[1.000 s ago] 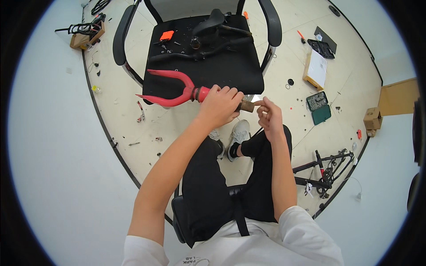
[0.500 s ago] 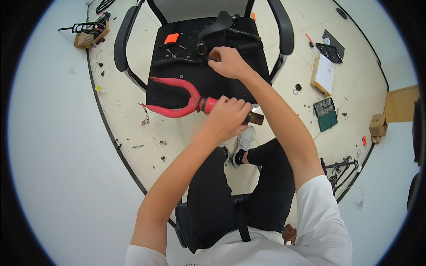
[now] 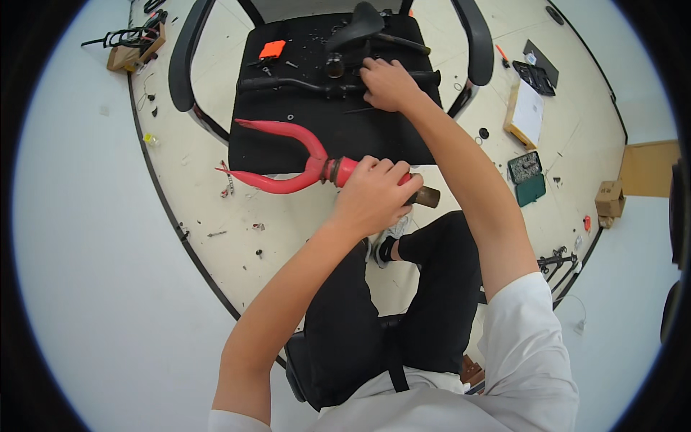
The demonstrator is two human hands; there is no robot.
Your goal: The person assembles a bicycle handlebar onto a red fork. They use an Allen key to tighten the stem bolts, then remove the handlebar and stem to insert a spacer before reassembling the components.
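My left hand (image 3: 376, 189) is wrapped round the short red tube of a red bicycle fork (image 3: 295, 183), holding it between my knees and the chair. The fork's two prongs point left, over the front of the black chair seat (image 3: 317, 133). A dark brownish tube end (image 3: 429, 197) sticks out right of that hand. My right hand (image 3: 392, 86) is over the seat, fingers curled down beside a black handlebar (image 3: 288, 84); whatever lies in its fingertips is hidden. Just beyond are a black bicycle saddle (image 3: 360, 27) and its seatpost (image 3: 403, 43).
On the seat lie an orange block (image 3: 272, 50) and several small bolts and washers. Armrests (image 3: 181, 65) flank it. Across the floor are a green case (image 3: 530, 189), a black tool case (image 3: 534, 78), a sheet-topped box (image 3: 525, 115), cartons (image 3: 610, 199) and black frame parts (image 3: 558, 263).
My right hand has moved right along the handlebar, and more of the bar's middle now shows. The fork in my left hand has shifted slightly right and down. The view has shifted a little.
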